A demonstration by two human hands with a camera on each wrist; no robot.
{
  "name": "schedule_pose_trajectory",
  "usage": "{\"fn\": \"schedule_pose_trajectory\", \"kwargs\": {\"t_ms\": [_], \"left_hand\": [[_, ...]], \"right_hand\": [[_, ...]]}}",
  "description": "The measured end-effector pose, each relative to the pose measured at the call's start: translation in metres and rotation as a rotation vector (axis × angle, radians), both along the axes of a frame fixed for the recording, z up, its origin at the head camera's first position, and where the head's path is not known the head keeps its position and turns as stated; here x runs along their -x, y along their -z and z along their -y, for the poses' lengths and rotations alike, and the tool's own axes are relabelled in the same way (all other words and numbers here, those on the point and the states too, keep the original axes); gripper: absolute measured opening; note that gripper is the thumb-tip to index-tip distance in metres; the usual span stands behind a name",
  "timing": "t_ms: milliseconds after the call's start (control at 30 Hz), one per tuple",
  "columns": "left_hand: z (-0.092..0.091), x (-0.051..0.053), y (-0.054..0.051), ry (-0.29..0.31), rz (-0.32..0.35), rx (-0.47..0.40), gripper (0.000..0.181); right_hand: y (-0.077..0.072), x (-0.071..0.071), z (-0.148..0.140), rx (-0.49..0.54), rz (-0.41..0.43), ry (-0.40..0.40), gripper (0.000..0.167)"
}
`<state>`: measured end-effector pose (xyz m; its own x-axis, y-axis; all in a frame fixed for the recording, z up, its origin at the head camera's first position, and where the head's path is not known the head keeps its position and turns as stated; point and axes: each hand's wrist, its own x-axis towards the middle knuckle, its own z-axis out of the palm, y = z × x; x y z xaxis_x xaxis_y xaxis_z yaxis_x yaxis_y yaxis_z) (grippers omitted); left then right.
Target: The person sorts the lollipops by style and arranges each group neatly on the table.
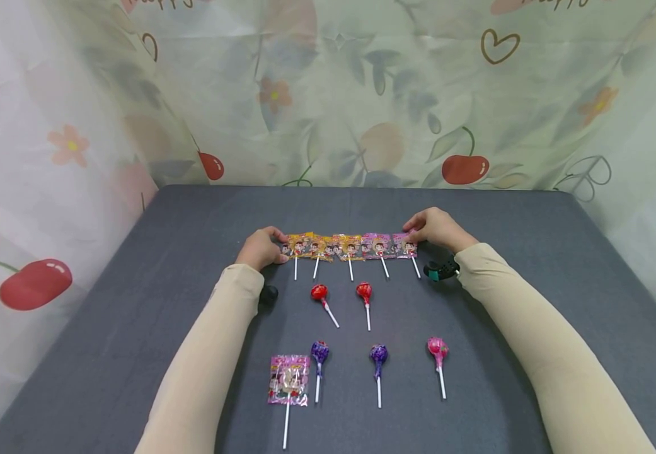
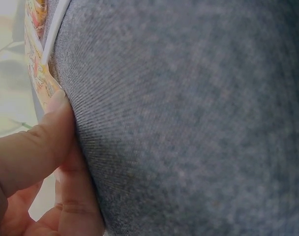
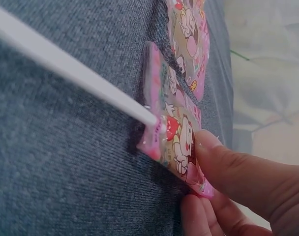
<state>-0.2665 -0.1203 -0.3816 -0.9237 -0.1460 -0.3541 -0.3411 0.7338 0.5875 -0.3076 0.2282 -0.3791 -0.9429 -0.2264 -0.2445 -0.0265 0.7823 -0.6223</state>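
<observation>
Several flat-wrapped lollipops lie side by side in a row across the far part of the table, sticks toward me. At the row's left end my left hand pinches the edge of an orange-wrapped lollipop; in the left wrist view its thumb lies on the orange wrapper. My right hand pinches the right edge of a pink-wrapped lollipop at the other end. The right wrist view shows that pink wrapper between thumb and fingers, tilted, beside another pink-wrapped lollipop.
Nearer me lie two red lollipops, two purple ones and a pink round one. A pink flat-wrapped lollipop lies at the front left. A patterned curtain hangs behind the grey table.
</observation>
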Motion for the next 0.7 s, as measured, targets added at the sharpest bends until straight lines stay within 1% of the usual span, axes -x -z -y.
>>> {"fn": "schedule_pose_trajectory", "kwargs": {"t_ms": [200,433,567,700], "left_hand": [[-0.0001,-0.0007,-0.0002,0.000,-0.001,0.008,0.035],[0.0019,-0.0005,0.0007,0.039,-0.038,0.036,0.037],[0.0012,-0.0011,0.0002,0.032,-0.034,0.031,0.036],[-0.0007,-0.0015,-0.0003,0.010,-0.021,0.019,0.035]], "right_hand": [[0.0004,0.0008,0.0000,-0.001,0.011,0.024,0.033],[-0.0029,-0.0017,0.0009,0.005,0.025,0.033,0.034],[-0.0035,-0.0023,0.0007,0.010,0.027,0.028,0.035],[-0.0033,-0.0021,-0.0002,0.012,0.022,0.021,0.036]]}}
